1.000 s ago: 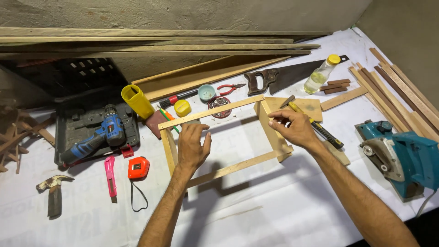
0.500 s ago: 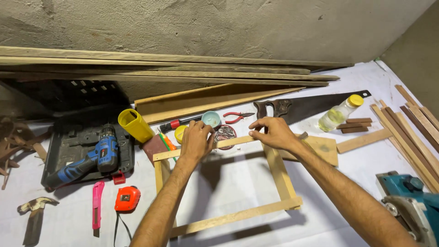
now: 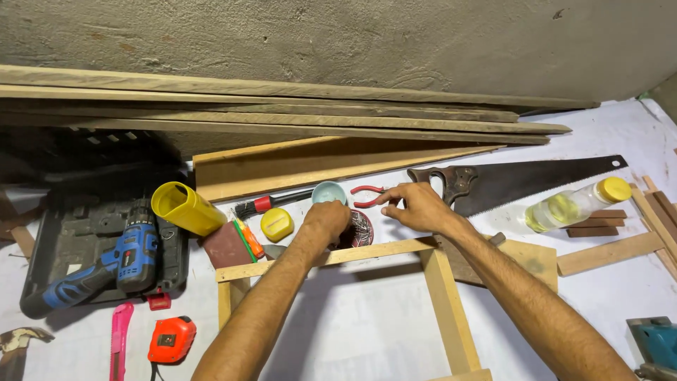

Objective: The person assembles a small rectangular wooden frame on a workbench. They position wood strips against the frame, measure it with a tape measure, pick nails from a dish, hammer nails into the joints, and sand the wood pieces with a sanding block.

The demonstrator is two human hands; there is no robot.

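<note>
A light wooden frame lies flat on the white sheet, its top bar crossing under both my forearms and its right bar running toward me. My left hand reaches past the top bar, fingers curled down over a small round tin with a dark patterned inside; what the fingers hold is hidden. My right hand rests beside that tin, fingers stretched left toward red-handled pliers, with nothing visible in it. A small pale blue bowl sits just beyond my left hand.
A hand saw, a plastic bottle with a yellow cap, a yellow cup, a yellow lid, a blue drill in its black case, an orange tape measure and a pink knife lie around. Long planks lean at the wall.
Both hands have left the frame's top bar and moved forward to the round tin. The frame now lies flat, and the view has moved closer.
</note>
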